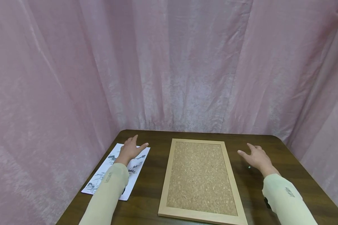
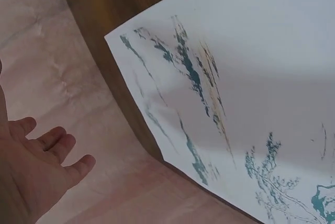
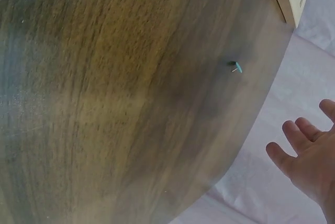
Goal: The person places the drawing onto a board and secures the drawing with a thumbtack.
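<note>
A sheet of white paper [image 1: 102, 170] printed with an ink landscape of trees and rocks lies at the table's left. Above it hovers my left hand [image 1: 129, 150], fingers spread and holding nothing; its forearm covers part of the sheet. In the middle a cork board [image 1: 198, 178] with a pale wooden frame lies flat. To its right my right hand [image 1: 257, 157] hangs over the table with its thumb apart and nothing in its grasp. Under that hand lies a small green thumbtack [image 3: 238, 67], its metal point showing in the right wrist view.
The dark wooden table [image 1: 153, 175] has rounded far corners. Pink velvet curtains [image 1: 186, 68] hang close behind it and along both sides. The board's near edge lies toward the bottom of the head view.
</note>
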`<state>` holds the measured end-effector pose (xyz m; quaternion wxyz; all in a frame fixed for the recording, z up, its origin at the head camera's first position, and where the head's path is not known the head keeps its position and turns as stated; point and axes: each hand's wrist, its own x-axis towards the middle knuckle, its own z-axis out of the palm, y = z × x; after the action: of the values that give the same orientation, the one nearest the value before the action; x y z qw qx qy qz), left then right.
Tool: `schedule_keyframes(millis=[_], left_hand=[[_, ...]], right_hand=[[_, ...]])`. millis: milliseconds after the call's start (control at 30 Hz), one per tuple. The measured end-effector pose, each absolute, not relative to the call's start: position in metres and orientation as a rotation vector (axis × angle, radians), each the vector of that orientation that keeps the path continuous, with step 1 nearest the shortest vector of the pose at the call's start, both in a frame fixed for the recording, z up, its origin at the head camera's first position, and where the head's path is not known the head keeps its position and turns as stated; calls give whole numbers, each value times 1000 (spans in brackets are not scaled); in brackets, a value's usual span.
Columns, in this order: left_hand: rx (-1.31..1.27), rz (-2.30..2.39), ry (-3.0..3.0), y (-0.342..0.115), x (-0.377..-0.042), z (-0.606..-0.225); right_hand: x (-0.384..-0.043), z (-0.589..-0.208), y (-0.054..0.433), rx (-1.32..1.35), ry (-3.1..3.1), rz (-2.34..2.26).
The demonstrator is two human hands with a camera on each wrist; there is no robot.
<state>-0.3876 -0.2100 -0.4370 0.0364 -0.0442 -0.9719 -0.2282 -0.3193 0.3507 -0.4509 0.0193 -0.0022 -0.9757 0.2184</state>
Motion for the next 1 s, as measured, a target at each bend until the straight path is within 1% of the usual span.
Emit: schedule_keyframes(millis=[333, 1000], left_hand=[[-109, -730, -2982, -233, -386, -441], [-46, -964, -2916, -277, -374, -449]], right_hand=[[-316, -457, 364, -10, -3009, 726], [-305, -462, 380, -36, -3004, 844]])
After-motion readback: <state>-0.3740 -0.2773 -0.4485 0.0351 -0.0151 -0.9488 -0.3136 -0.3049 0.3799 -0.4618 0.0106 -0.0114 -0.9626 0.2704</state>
